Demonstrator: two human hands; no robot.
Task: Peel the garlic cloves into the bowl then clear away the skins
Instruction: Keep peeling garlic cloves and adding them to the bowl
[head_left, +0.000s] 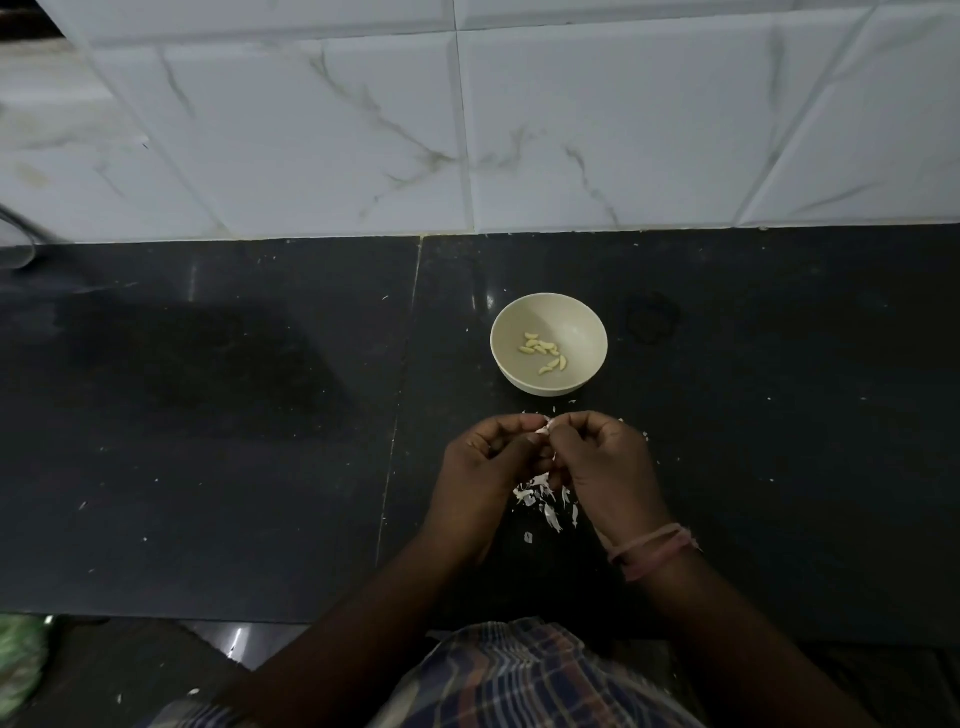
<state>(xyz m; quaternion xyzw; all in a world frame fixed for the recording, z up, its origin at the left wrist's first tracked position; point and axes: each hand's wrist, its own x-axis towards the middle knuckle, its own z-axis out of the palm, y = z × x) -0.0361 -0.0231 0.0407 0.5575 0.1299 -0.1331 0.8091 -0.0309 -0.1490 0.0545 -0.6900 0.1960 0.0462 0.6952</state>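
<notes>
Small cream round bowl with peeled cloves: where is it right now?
Head view: the small cream round bowl sits right of centre on the black counter, just beyond both hands, with white garlic skins on the near side.

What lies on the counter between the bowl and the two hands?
Head view: only a few skin flecks on dark counter between bowl and left hand, right hand.

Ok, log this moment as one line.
stage: peeling | both hands: pinching garlic clove | bowl: peeled cloves | skins: on counter
</notes>
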